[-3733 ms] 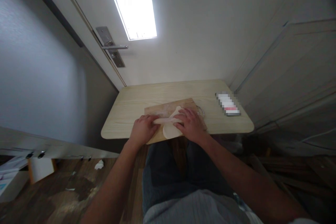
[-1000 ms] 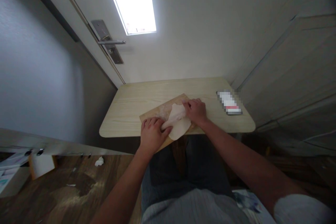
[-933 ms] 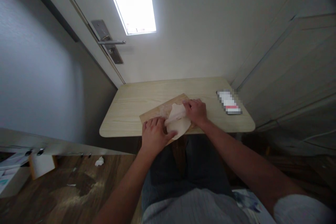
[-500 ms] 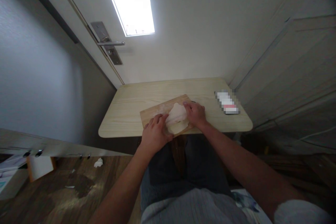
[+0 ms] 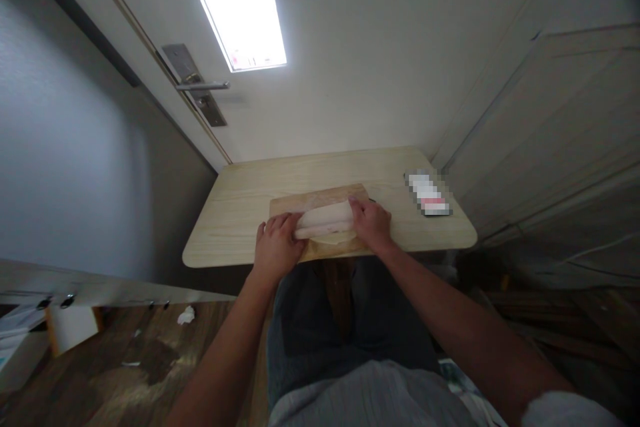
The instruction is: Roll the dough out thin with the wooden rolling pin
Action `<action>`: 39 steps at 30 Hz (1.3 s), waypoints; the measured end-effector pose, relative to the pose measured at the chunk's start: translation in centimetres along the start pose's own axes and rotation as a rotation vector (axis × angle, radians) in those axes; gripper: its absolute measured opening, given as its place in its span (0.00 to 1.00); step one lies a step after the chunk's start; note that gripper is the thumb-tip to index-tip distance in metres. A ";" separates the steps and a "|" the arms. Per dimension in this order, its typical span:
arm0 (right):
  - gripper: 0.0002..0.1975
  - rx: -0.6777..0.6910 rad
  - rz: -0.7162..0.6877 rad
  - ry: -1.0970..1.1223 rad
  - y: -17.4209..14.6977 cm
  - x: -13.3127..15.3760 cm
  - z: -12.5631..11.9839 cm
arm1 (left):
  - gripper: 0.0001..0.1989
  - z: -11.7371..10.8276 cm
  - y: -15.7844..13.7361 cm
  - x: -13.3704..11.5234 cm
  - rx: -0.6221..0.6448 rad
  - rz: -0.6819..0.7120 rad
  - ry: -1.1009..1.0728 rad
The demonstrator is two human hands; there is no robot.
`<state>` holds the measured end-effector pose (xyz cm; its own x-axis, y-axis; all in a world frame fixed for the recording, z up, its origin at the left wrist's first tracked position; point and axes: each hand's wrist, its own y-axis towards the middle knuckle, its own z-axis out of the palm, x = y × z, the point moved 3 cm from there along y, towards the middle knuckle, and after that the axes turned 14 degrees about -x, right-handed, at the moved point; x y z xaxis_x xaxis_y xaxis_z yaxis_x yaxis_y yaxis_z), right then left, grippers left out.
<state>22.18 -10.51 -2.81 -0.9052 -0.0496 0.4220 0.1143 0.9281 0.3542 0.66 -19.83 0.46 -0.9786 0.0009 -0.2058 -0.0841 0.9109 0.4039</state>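
A pale, flat sheet of dough (image 5: 327, 215) lies on a small wooden board (image 5: 310, 199) at the table's near edge. A rolled or folded ridge runs across it from side to side. Whether anything lies inside that ridge, I cannot tell. My left hand (image 5: 277, 243) has its fingers curled over the left end of the dough. At the other end, my right hand (image 5: 373, 221) grips the dough, its thumb along the top. Both palms hide the ends of the ridge.
The board rests on a light wooden table (image 5: 240, 193) against a white door with a metal handle (image 5: 205, 86). A blurred-out phone-like object (image 5: 429, 193) lies at the table's right. Crumpled white paper (image 5: 187, 315) is on the floor at left.
My left hand has moved left, out to the end of the dough. The dough now stretches wider and flatter between my hands, and the board sits straighter. My right hand has barely moved.
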 end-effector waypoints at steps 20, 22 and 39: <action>0.15 -0.066 -0.292 -0.056 4.5 2.7 1.2 | 0.14 0.4 -1.1 0.6 0.036 -0.035 -0.190; 0.16 -0.056 -0.303 -0.051 4.7 3.3 1.5 | 0.14 0.4 -1.1 0.9 0.025 -0.043 -0.211; 0.25 -0.046 -0.358 -0.115 3.2 4.3 1.7 | 0.22 0.7 0.7 -3.8 -0.052 -0.049 0.053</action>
<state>17.97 -7.13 -1.25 -0.9310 -0.3237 0.1686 -0.2019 0.8416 0.5009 4.46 -18.92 0.88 -0.9816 -0.0664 -0.1791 -0.1403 0.8868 0.4403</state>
